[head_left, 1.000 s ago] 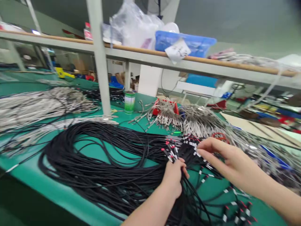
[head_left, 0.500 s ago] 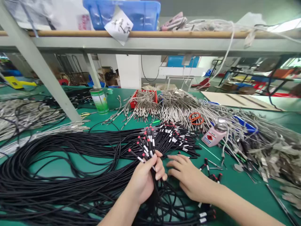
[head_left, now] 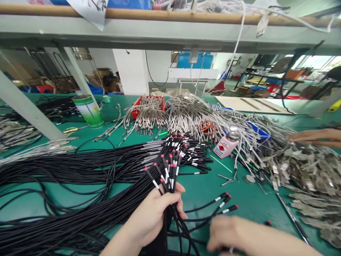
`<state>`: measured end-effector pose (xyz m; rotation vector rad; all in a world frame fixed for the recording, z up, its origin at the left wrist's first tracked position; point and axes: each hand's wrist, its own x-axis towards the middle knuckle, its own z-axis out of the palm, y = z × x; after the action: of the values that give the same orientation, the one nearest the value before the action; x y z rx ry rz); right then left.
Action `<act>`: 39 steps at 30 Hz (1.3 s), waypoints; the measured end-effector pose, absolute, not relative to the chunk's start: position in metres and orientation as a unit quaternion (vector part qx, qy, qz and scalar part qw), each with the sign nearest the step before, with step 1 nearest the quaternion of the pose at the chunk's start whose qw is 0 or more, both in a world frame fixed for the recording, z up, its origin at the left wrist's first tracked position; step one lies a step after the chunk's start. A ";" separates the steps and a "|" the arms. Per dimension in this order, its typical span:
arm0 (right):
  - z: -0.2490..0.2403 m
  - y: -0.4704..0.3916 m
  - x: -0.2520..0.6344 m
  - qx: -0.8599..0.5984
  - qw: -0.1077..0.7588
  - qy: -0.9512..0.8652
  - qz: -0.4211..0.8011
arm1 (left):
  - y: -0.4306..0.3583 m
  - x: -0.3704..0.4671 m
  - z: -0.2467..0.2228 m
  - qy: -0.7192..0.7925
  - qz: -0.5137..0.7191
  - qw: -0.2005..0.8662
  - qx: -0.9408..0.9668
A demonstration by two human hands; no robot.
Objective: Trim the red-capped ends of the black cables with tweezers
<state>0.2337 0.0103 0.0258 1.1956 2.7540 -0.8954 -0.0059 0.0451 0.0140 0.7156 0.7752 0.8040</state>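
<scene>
My left hand point(head_left: 157, 209) is closed round a bunch of black cables point(head_left: 170, 174) whose ends stick up above the fist, with red tips and white labels. Their lengths hang below the hand and run off to the left. At the lower right, my right hand point(head_left: 229, 233) is low over the table, smeared by motion, its fingers partly out of frame. Close above it lie a few loose cable ends point(head_left: 223, 201) with red tips. Behind my left hand rests a larger pile of black cables point(head_left: 183, 145) with white labels.
Grey cables fill a red bin point(head_left: 135, 113) and heap beside it. Around them are orange scissors point(head_left: 207, 127), a pink bottle point(head_left: 225, 145), a green-white can point(head_left: 89, 112) and a metal rod point(head_left: 293, 218). Another person's hand point(head_left: 317, 137) is at the right. A shelf beam point(head_left: 160, 33) crosses above.
The view has tilted down and swung right. My right hand has moved down and right, away from my left, which keeps its bunch. Another person's hand has come into view at the right.
</scene>
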 end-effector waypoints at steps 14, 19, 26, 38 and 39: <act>-0.006 0.085 0.299 0.596 -0.107 0.760 -0.237 | 0.058 0.020 0.009 0.350 0.330 0.810 0.335; 0.001 0.066 0.250 0.555 -0.071 0.770 -0.307 | 0.060 0.014 0.000 0.348 0.338 0.817 0.312; 0.021 0.040 0.248 0.482 -0.017 0.785 -0.390 | 0.052 0.016 0.003 0.352 0.367 0.825 0.247; 0.008 0.048 0.189 0.527 -0.373 0.614 -0.454 | 0.047 0.024 0.004 0.358 0.416 0.773 0.318; 0.005 0.048 0.189 0.525 -0.380 0.608 -0.458 | 0.047 0.023 0.004 0.366 0.425 0.764 0.317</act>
<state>0.1888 0.0477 0.0049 2.2261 2.5794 -1.9420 0.0235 0.0466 0.0041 0.6889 0.7960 0.9248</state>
